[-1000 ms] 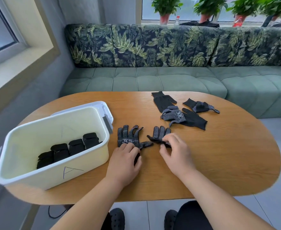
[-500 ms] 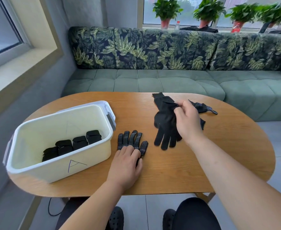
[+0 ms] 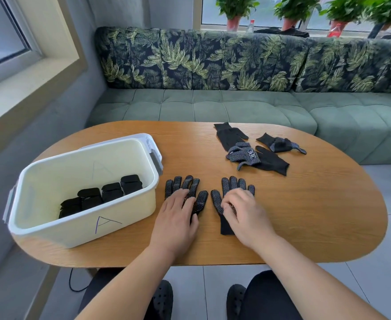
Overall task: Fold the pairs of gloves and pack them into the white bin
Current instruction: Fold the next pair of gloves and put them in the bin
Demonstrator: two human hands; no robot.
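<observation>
Grip released, left hand (image 3: 175, 219) flat on left glove (image 3: 193, 185); right hand (image 3: 246, 214) touches right glove (image 3: 232, 184), grip unclear

Both forearms (image 3: 129, 280) are bare right back to the near edge, and so are the left hand (image 3: 176, 218) and right hand (image 3: 247, 215). Lower down: black trousers (image 3: 270, 294) and black clogs (image 3: 163, 297), round holes dotted across the toes.
</observation>
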